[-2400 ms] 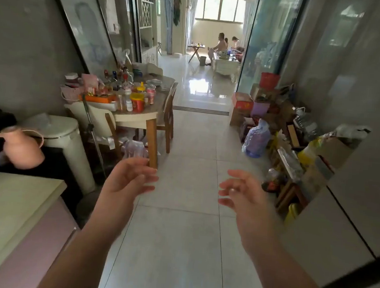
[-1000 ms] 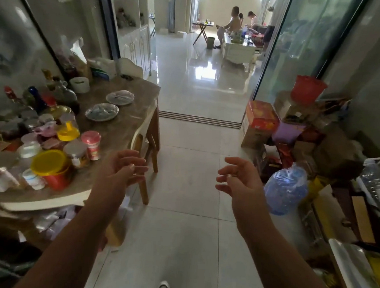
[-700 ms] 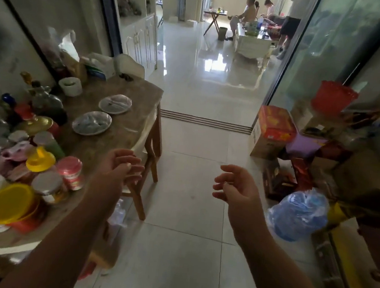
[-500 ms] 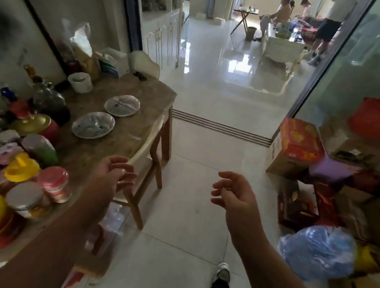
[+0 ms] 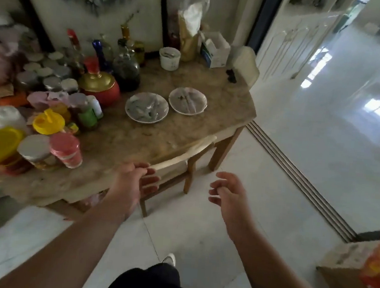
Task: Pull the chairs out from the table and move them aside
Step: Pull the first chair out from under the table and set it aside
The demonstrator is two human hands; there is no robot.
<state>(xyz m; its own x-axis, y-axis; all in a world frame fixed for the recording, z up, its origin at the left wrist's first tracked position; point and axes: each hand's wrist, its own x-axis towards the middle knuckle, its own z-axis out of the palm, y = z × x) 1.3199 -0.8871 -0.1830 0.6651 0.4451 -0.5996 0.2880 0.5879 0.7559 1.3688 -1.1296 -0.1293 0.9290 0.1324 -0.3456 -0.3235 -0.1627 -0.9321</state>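
Observation:
A wooden chair with a cream back rail is tucked under the near long side of the brown table. My left hand is at the near end of that rail, thumb above it and fingers spread just below, touching it without a full wrap. My right hand hovers open over the floor, to the right of the chair and apart from it. A second chair, cream-backed, stands at the table's far end; only its back shows.
Jars, bottles and a red pot crowd the table's left half; two plates lie near the chair. A sliding-door track crosses the tiled floor. A cardboard box sits at lower right. My shoe is below.
I have walked up to the table and turned toward it. My left hand has moved forward onto the near end of the chair's back rail; the right hand stays open beside it.

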